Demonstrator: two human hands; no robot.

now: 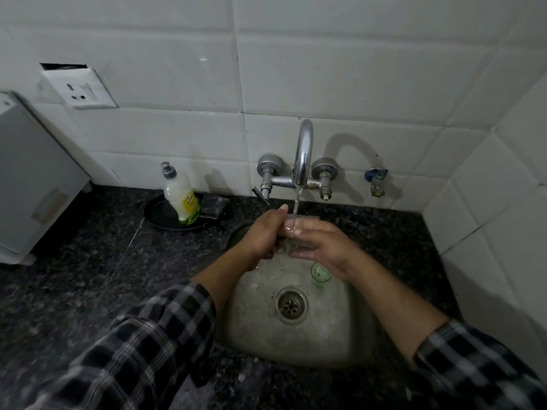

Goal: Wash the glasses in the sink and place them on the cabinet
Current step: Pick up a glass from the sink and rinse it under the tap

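Note:
A clear glass (299, 232) is held upright over the steel sink (260, 329), right under the running tap (303, 155). Water streams into its mouth. My left hand (265, 235) wraps its left side, thumb up near the rim. My right hand (321, 242) clasps its right side with fingers spread across the glass. Most of the glass is hidden by both hands. A second, green-tinted glass (320, 272) stands in the sink basin just below my right wrist.
A dish-soap bottle (182, 199) stands in a black dish (159, 216) on the dark granite counter (88, 261), with a dark scrub pad (214, 207) beside it. A grey appliance (32, 184) occupies the far left. White tiled walls close the back and right.

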